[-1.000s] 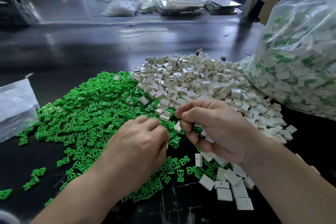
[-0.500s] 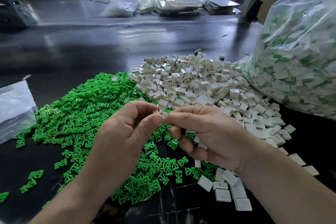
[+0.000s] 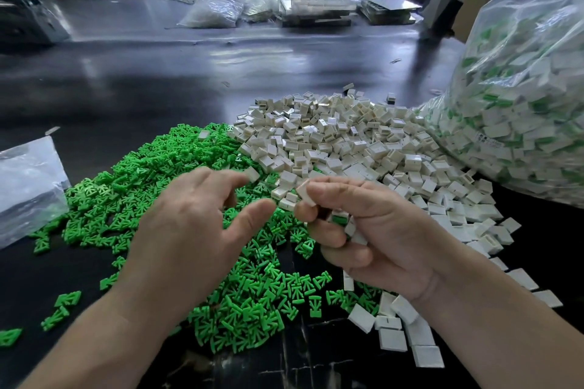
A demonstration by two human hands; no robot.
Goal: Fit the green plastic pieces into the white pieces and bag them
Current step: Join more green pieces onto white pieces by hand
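Note:
A heap of small green pieces (image 3: pixel 151 189) covers the dark table to the left, and a heap of white square pieces (image 3: pixel 341 142) lies beside it on the right. My left hand (image 3: pixel 189 230) hovers over the green heap with its fingers spread and nothing in it. My right hand (image 3: pixel 373 227) is closed around several white pieces; one white piece (image 3: pixel 305 194) is pinched between thumb and forefinger, and a bit of green shows inside the fist. A big clear bag (image 3: pixel 521 110) at the right holds many fitted white-and-green pieces.
A folded clear plastic bag (image 3: pixel 28 186) lies at the left edge. Loose white pieces (image 3: pixel 407 328) lie near my right wrist. Stray green pieces (image 3: pixel 60 309) dot the front left. More bags and metal trays (image 3: pixel 316 9) stand at the table's far side.
My hands met fingertip to fingertip half a second ago. Since then the left hand has pulled away to the left and spread its fingers; the right hand keeps its white pieces.

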